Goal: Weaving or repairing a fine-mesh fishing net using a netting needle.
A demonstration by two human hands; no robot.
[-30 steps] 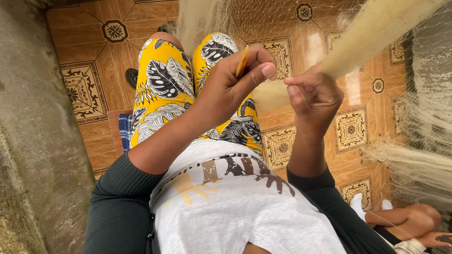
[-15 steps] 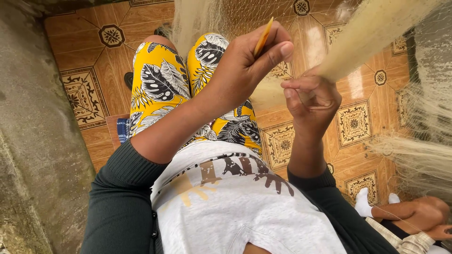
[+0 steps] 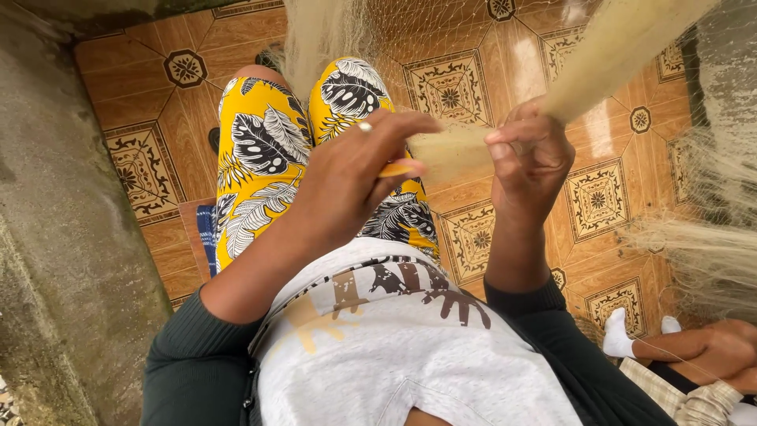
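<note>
My left hand point(image 3: 351, 173) pinches a small orange-yellow netting needle point(image 3: 393, 168) between thumb and fingers, its tip against a bunched strand of pale fishing net point(image 3: 611, 51). The net strand stretches from the upper right down to my hands. My right hand point(image 3: 530, 154) is closed around that strand just right of the needle, thumb and forefinger pinching it. Both hands hover above my lap, over my yellow leaf-print trousers point(image 3: 260, 158). Fine mesh point(image 3: 315, 31) also drapes over my knees.
A rough concrete wall point(image 3: 55, 237) runs along the left. Brown patterned floor tiles point(image 3: 465, 87) lie below. More heaped net point(image 3: 710, 252) lies at the right. Another person's hand point(image 3: 710, 351) and white-socked feet point(image 3: 619, 335) are at the bottom right.
My left hand, raised with the needle pointing up, has come down and turned so the needle meets the net strand. My right hand kept its grip and barely moved.
</note>
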